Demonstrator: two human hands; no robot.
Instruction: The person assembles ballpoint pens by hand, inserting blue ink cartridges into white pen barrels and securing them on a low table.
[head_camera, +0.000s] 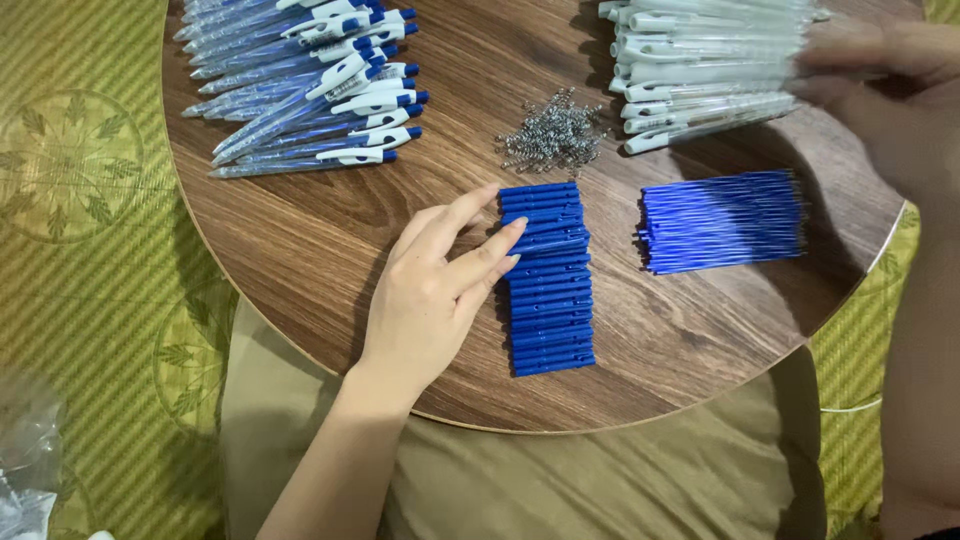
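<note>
left hand (432, 290): fingers spread, tips on the row of blue caps (546, 277) at table centre
right hand (880, 75): blurred at 2 o'clock on white barrels (700, 70) — grip unclear
caps: likely light, stiff, slippery — pinch at sides
springs (555, 132): 12 o'clock of caps

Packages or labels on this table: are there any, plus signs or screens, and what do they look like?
No labels, signs or screens show.
Clear plastic bag: bottom left corner, on the green patterned mat beside the round wooden table; crumpled, see-through, contents unclear.
</note>
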